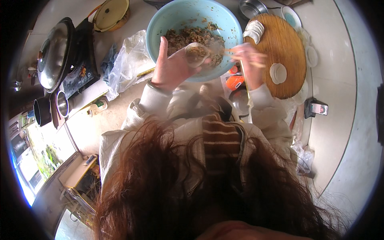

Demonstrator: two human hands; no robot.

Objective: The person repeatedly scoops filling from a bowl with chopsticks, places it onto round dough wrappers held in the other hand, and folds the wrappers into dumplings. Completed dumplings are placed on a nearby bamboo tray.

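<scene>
My left hand (175,67), palm up with the thumb raised, holds a round dumpling wrapper (196,54) with some filling on it. It is over the near part of a light-blue plastic basin (153,33), where chopped filling (195,36) lies. Blurred by motion, my right hand (247,58) grips wooden chopsticks (256,62) at the basin's right rim; their tips are near the wrapper. On the round wooden board (288,45) to the right, several folded dumplings (254,30) sit at the upper left and a stack of wrappers (278,73) lies lower down.
A lidded metal pan (57,57) stands on a black stove (82,63) at the left. Between it and the basin is a clear plastic bag (129,63). A yellow enamel lid (111,15) lies at the upper left, a metal bowl (253,9) above the board, a phone (319,108) at the right.
</scene>
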